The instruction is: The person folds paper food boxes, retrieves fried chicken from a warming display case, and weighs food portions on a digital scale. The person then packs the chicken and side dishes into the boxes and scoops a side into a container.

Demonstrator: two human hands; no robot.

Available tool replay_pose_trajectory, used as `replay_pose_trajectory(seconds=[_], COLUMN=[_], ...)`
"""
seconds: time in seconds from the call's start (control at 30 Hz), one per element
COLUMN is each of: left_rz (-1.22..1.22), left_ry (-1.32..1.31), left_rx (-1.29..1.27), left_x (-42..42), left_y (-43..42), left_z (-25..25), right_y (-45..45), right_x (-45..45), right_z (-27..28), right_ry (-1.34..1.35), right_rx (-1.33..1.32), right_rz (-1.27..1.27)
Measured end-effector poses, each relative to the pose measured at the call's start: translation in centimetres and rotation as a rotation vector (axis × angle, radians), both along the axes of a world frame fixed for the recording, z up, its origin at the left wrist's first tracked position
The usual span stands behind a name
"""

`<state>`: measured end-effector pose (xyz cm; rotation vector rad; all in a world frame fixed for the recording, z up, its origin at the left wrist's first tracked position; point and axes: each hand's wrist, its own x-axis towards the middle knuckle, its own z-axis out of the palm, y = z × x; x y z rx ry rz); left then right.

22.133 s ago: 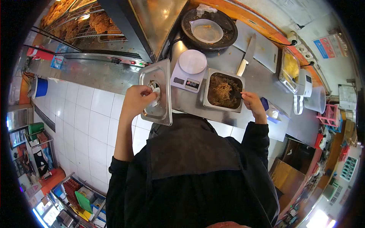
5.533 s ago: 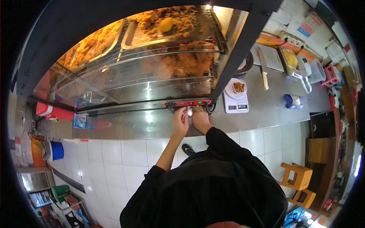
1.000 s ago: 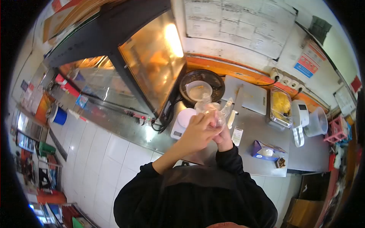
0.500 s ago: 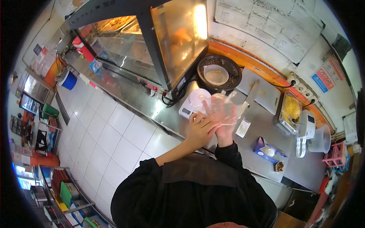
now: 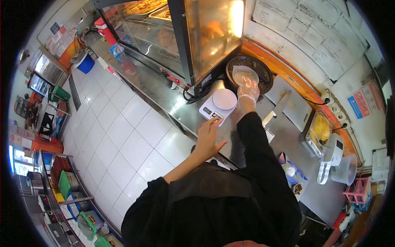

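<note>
My right hand (image 5: 248, 92), in a clear plastic glove, reaches to the white bowl (image 5: 242, 73) that sits in the big dark round pan (image 5: 266, 74). Its fingers are over the bowl's near side; whether they grip it is hard to see. My left hand (image 5: 209, 140) is bare, with thumb and fingers apart and nothing in it. Its fingertips are at the buttons of the white kitchen scale (image 5: 224, 99), whose round plate carries nothing. Right of my right forearm lies a knife (image 5: 276, 110) with a pale handle, partly on the cutting board (image 5: 294, 103).
The heated glass cabinet (image 5: 164, 37) with fried food stands at the upper left. Along the counter's right part are a tray of yellow food (image 5: 319, 129), a white device (image 5: 334, 150), a clear tub (image 5: 345, 168), a blue box (image 5: 293, 171) and a small food cup (image 5: 297, 189).
My hands have parted. The right, now fully gloved, has moved up to the bowl in the pan; the left has let go of the glove and is at the scale. The view has shifted left.
</note>
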<state>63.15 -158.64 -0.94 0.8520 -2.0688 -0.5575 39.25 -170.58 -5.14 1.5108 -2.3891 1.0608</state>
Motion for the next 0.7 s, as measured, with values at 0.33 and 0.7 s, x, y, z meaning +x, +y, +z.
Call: replay_pose_trajectory(seconds=[0.33,0.7], left_rz=[0.356,0.356], left_ry=[-0.017,-0.110], left_rx=[0.435,0.454], left_x=[12.9,22.7], left_y=[3.2,-2.2], left_z=[-5.6,-5.3], right_y=[-2.3,4.7], right_x=[-3.9,7.0], right_z=[-14.7,-5.6], right_ry=[0.024,0.473], right_rx=[-0.011,0.416], right_rz=[0.516,0.237])
